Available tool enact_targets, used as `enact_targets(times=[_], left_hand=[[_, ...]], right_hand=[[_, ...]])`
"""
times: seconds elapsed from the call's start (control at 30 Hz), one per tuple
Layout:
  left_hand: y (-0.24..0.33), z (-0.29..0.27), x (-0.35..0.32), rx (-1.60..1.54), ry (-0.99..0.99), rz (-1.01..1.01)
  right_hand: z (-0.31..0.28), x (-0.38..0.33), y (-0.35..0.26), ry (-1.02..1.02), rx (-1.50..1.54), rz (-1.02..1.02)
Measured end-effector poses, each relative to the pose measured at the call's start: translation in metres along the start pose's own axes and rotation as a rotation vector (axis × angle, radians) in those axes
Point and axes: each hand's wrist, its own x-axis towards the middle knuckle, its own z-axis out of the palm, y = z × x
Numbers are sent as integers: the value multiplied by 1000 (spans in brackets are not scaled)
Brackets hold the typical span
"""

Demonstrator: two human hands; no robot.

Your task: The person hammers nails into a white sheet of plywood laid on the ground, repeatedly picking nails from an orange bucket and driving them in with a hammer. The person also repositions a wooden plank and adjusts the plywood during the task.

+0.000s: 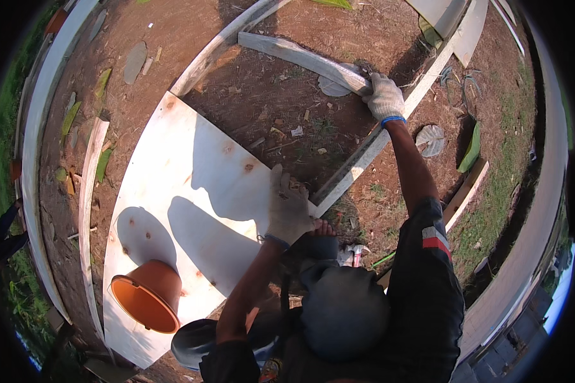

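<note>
A wooden frame of long beams lies on the ground, with a crosspiece running inside it. My right hand, in a pale knitted glove, closes round the crosspiece's right end beside the long beam. A pale plywood sheet covers the near left part of the frame. My left hand, also gloved, lies with fingers stretched out at the sheet's right edge, near the beam's lower end. Shadow falls on that hand and part of the sheet. An orange bucket stands on the plywood, leaning in the picture.
Loose wooden strips lie left and right of the frame. Dry leaves, green leaves and wood chips are scattered on the brown soil. A pale concrete edge curves along the right. My knee is close below the sheet.
</note>
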Motion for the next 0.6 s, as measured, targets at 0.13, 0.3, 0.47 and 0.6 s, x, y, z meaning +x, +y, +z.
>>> enact_targets(times=[0.13,0.3,0.47,0.6], left_hand=[[23,21,9,19,21,-69],[54,69,25,240,262,-244],[1,4,-5,-214,37,-7],[15,26,12,-221,174,12]], right_hand=[[9,-2,-2,94,78,-15],[5,-5,6,103,81,30],[10,-1,-14,69,-20,62],[10,16,4,112,-76,65]])
